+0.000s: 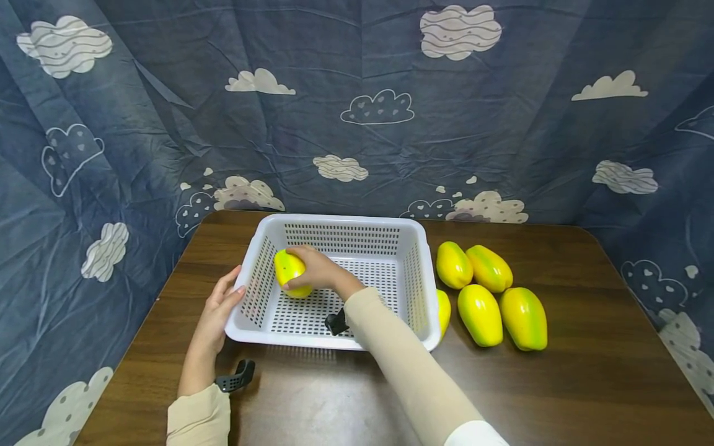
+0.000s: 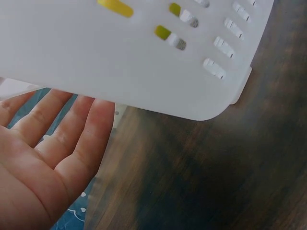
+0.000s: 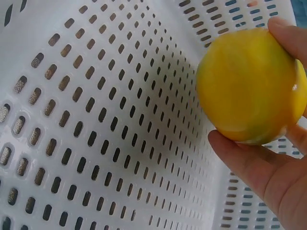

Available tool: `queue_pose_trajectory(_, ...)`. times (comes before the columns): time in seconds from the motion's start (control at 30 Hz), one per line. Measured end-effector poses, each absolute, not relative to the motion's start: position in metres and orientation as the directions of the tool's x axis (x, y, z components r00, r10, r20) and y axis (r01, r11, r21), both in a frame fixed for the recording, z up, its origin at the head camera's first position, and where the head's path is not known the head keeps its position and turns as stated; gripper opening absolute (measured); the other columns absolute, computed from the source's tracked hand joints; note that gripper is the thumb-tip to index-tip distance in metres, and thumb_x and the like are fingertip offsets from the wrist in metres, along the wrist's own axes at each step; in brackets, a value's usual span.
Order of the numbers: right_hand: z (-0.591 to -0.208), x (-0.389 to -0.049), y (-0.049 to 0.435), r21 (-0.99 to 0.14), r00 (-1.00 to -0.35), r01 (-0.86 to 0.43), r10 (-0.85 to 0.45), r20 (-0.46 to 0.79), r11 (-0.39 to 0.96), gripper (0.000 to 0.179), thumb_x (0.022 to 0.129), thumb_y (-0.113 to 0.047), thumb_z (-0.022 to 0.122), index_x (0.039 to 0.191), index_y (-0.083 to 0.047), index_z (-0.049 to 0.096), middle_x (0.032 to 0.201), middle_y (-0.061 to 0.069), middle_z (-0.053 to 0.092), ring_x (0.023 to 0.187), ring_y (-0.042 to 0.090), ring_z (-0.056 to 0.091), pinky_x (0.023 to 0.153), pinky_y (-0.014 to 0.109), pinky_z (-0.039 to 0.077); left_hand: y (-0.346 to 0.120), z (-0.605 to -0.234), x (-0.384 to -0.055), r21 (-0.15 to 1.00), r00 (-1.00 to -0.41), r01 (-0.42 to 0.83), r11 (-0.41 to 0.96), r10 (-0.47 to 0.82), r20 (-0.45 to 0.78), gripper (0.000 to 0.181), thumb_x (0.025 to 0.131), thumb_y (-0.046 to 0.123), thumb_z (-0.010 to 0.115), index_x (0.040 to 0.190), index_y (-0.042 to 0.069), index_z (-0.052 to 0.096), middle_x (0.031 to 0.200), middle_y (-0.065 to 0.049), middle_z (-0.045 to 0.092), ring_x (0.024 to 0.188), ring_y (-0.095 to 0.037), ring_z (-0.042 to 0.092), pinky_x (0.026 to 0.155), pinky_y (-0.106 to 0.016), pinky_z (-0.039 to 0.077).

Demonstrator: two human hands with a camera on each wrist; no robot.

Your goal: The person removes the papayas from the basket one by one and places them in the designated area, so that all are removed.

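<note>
My right hand [image 1: 315,267] reaches into the white plastic basket [image 1: 334,344] and grips a glossy yellow fruit [image 1: 287,266] with green streaks, long and rounded like a mango or papaya. In the right wrist view, thumb and fingers lie around the fruit [image 3: 244,91] close over the slotted basket floor [image 3: 120,120]. At the basket's left rim, my left hand [image 1: 214,310] rests its fingertips against the outside. Its fingers [image 2: 86,139] look nearly straight in the left wrist view, with their tips partly hidden behind the basket wall [image 2: 120,72].
Several similar yellow fruits [image 1: 480,316] lie on the brown wooden table [image 1: 591,322] right of the basket. One fruit [image 1: 443,313] is partly hidden behind the basket's right wall. A blue curtain [image 1: 357,142] with clouds hangs behind the table.
</note>
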State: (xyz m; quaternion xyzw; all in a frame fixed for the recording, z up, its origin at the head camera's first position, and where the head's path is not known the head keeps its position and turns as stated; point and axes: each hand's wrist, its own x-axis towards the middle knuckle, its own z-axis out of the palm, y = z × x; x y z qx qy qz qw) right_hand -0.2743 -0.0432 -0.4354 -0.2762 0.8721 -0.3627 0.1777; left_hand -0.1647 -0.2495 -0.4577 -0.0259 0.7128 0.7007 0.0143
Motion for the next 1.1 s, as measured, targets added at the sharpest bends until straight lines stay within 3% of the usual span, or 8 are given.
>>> queue_pose_trajectory(0.4,-0.425,-0.273,-0.031,-0.804,-0.79,-0.351,-0.612,-0.02,0.48,0.075,0.07,-0.025,0.077,0.135,-0.015,0.04,0.136,0.002,0.036,0.119,0.017,0.037,0.091,0.029,0.037,-0.25,-0.457,-0.164,0.999,-0.998,-0.053,-0.001,-0.014,-0.053,0.051,0.095,0.023,0.045,0.141,0.013,0.026,0.117,-0.002,0.049,0.093,-0.014,0.056,0.072,-0.029,0.049)
queue_pose_trajectory(0.67,-0.418,-0.272,-0.021,-0.846,-0.795,-0.344,-0.606,0.032,0.407,0.074,0.07,-0.022,0.077,0.134,-0.014,0.041,0.136,0.002,0.035,0.118,0.018,0.036,0.09,0.03,0.037,-0.249,-0.456,-0.164,0.998,-0.998,-0.064,0.01,-0.016,-0.064,0.052,0.095,0.024,0.045,0.141,0.014,0.025,0.122,-0.008,0.045,0.094,-0.015,0.056,0.073,-0.03,0.049)
queue_pose_trajectory(1.1,-0.404,-0.27,-0.007,-0.877,-0.794,-0.38,-0.59,0.146,0.293,0.073,0.07,-0.019,0.077,0.133,-0.013,0.042,0.135,0.001,0.036,0.118,0.014,0.037,0.09,0.028,0.038,-0.248,-0.456,-0.164,0.999,-0.999,-0.043,-0.003,-0.012,-0.043,0.051,0.095,0.022,0.045,0.141,0.011,0.026,0.114,-0.001,0.05,0.092,-0.015,0.057,0.07,-0.03,0.05)
